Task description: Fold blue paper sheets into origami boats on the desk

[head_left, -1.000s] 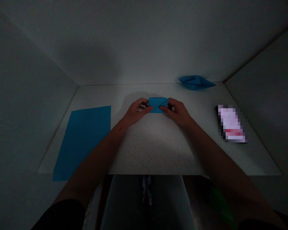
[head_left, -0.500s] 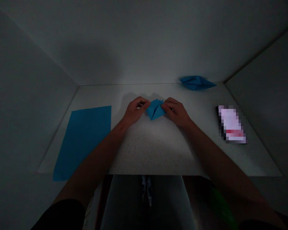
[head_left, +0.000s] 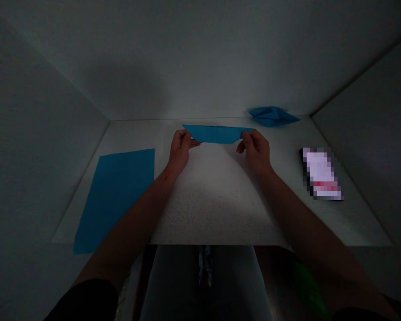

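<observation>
A long, narrow folded blue paper stretches between my two hands above the far part of the white table. Its ends are slanted, and the lower edge is shorter than the upper one. My left hand pinches the left end between thumb and fingers. At the right end, the thumb and forefinger of my right hand grip the paper, with the other fingers curled below it.
A flat blue sheet lies on the table at the left, partly under my left forearm. A folded blue paper boat rests by the back wall. A phone with a blurred screen lies at the right.
My hands have moved apart, and the small diamond-shaped folded paper between them is now pulled out into a long strip. The sheet, boat and phone have stayed in place.
</observation>
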A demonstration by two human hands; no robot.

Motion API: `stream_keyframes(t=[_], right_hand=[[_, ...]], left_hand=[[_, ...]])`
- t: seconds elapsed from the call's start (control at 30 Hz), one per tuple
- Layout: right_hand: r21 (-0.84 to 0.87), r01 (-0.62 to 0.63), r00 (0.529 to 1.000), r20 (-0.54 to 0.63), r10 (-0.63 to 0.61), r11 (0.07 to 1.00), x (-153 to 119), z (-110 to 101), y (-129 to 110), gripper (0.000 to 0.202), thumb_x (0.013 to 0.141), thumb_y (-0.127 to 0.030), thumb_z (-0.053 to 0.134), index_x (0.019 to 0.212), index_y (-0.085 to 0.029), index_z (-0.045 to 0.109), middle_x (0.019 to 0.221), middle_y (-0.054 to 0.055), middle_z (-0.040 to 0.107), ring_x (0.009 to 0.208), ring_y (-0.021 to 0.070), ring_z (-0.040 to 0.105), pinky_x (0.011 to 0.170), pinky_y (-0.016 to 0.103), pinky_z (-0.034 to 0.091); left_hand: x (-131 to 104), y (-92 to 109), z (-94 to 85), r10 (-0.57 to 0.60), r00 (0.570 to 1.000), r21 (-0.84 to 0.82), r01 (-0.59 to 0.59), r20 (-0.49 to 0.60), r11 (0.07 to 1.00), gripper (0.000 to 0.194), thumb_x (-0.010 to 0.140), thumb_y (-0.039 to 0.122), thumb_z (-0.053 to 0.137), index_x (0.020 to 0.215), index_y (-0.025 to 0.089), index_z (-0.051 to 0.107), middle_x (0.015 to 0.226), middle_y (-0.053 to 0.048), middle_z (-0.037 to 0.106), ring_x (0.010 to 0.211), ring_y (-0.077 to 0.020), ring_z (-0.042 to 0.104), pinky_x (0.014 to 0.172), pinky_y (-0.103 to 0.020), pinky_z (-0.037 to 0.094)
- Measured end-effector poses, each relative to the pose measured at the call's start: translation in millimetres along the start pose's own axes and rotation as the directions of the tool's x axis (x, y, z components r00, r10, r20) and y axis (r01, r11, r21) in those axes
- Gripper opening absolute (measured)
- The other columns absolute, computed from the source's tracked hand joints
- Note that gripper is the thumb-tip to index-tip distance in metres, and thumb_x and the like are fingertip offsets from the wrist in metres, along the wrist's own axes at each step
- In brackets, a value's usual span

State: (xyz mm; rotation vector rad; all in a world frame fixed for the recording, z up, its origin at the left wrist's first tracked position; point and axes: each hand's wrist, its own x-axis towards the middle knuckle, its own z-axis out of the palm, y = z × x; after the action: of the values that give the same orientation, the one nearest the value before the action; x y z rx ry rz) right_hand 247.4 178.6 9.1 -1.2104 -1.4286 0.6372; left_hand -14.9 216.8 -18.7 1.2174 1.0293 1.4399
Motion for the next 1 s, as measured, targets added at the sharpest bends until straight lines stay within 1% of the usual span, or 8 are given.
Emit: stream_keyframes(t=[0.1, 0.23, 0.4, 0.53, 0.63, 0.77, 0.9, 1.0], right_hand=[[0.022, -0.001, 0.999, 0.036, 0.0, 1.0, -2, 1, -3, 0.054, 0.101, -0.079, 0.06, 0.088, -0.027, 0.066, 0.062, -0.003, 0.064, 0.055, 0.0158, 0.06, 0.061, 0.033, 0.055], [0.04, 0.022, 0.994, 0.105, -0.026, 0.999, -4, 2, -7, 0.051, 0.102, -0.074, 0.062, 0.085, -0.026, 0.064, 0.061, -0.003, 0.064, 0.054, 0.0146, 0.06, 0.061, 0.032, 0.056], [0.106, 0.0, 0.989, 0.15, -0.016, 0.994, -7, 2, -9, 0.044, 0.091, -0.068, 0.08, 0.091, -0.026, 0.07, 0.067, -0.004, 0.067, 0.053, 0.0139, 0.06, 0.055, 0.031, 0.053], [0.09, -0.019, 0.968, 0.25, -0.005, 0.996, -8, 2, -10, 0.039, 0.08, -0.06, 0.092, 0.091, -0.025, 0.078, 0.066, -0.003, 0.069, 0.053, 0.014, 0.059, 0.053, 0.03, 0.049], [0.055, -0.044, 0.973, 0.227, 0.031, 0.998, -7, 2, -8, 0.036, 0.083, -0.059, 0.089, 0.086, -0.024, 0.079, 0.057, -0.005, 0.063, 0.048, 0.0135, 0.054, 0.051, 0.03, 0.045], [0.03, -0.042, 0.986, 0.161, 0.036, 0.999, -4, 1, -4, 0.04, 0.09, -0.064, 0.081, 0.093, -0.024, 0.08, 0.055, -0.005, 0.061, 0.047, 0.0147, 0.055, 0.05, 0.03, 0.045], [-0.003, -0.04, 0.986, 0.164, 0.04, 0.999, -3, 0, 0, 0.05, 0.101, -0.071, 0.065, 0.093, -0.024, 0.079, 0.054, -0.003, 0.062, 0.046, 0.0153, 0.056, 0.052, 0.031, 0.046], [-0.029, -0.021, 0.978, 0.206, 0.027, 0.999, -3, -1, 0, 0.061, 0.106, -0.075, 0.053, 0.083, -0.023, 0.077, 0.06, 0.0, 0.068, 0.05, 0.0158, 0.059, 0.057, 0.032, 0.051]], left_hand=[[-2, 1, -0.1, 0.061, 0.994, -0.043, -0.057, 0.092, 0.997, 0.051, 0.093, 0.066, 0.079, 0.117, 0.027, 0.057, 0.105, -0.004, 0.078, 0.099, -0.0207, 0.079, 0.092, -0.04, 0.066], [-8, 10, -0.3, 0.054, 0.976, 0.002, -0.055, 0.212, 0.998, 0.077, 0.073, 0.053, 0.099, 0.135, 0.028, 0.06, 0.118, -0.007, 0.081, 0.109, -0.0247, 0.079, 0.093, -0.039, 0.064], [-11, 22, 0.5, 0.004, 0.98, 0.105, -0.025, 0.197, 0.994, 0.051, 0.074, 0.047, 0.097, 0.116, 0.024, 0.079, 0.105, -0.006, 0.082, 0.1, -0.0239, 0.078, 0.086, -0.037, 0.065], [-12, 24, 2.8, -0.014, 0.979, 0.148, -0.017, 0.201, 0.989, 0.04, 0.073, 0.05, 0.098, 0.1, 0.023, 0.084, 0.099, -0.006, 0.082, 0.091, -0.0231, 0.076, 0.079, -0.036, 0.065], [-11, 22, 3.2, -0.021, 0.986, 0.162, -0.006, 0.164, 0.987, 0.041, 0.081, 0.061, 0.091, 0.097, 0.024, 0.085, 0.099, -0.006, 0.083, 0.091, -0.0224, 0.076, 0.078, -0.034, 0.064], [-7, 17, 1.9, -0.051, 0.986, 0.156, 0.026, 0.157, 0.987, 0.061, 0.092, 0.081, 0.07, 0.096, 0.021, 0.081, 0.085, -0.006, 0.08, 0.076, -0.0202, 0.075, 0.065, -0.03, 0.062], [-7, 14, 0.0, -0.079, 0.99, 0.171, 0.059, 0.113, 0.984, 0.074, 0.094, 0.092, 0.054, 0.089, 0.021, 0.073, 0.06, -0.002, 0.065, 0.05, -0.0164, 0.065, 0.044, -0.026, 0.049], [-10, 15, -1.3, -0.055, 0.996, 0.205, 0.04, 0.07, 0.978, 0.074, 0.096, 0.093, 0.046, 0.085, 0.023, 0.066, 0.05, 0.001, 0.056, 0.041, -0.0146, 0.058, 0.04, -0.026, 0.044]])
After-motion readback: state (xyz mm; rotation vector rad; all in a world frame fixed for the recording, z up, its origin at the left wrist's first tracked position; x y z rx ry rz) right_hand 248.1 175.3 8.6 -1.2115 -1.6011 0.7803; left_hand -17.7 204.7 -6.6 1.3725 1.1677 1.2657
